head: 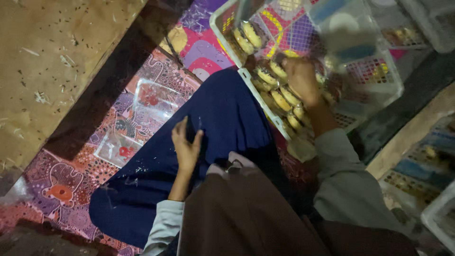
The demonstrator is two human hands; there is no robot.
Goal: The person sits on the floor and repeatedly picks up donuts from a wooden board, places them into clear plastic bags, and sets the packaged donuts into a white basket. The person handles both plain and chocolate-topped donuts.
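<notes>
I sit on the floor with a dark blue skirt [222,123] over my knees. My left hand [186,147] rests on the skirt, fingers slightly apart, holding nothing. My right hand [301,79] reaches into a white plastic basket [246,76] and lies on rows of oval yellow-brown pastries [280,100]; whether it grips one is hidden. More of the same pastries [246,40] sit at the basket's far end. A clear plastic container [360,52], blurred, lies across the basket just right of my right hand.
A colourful patterned mat [71,180] covers the floor. Two clear plastic lids or trays [156,99] [116,148] lie on it left of my knee. A tan board [52,61] runs along the left. More white baskets [441,218] stand at the right.
</notes>
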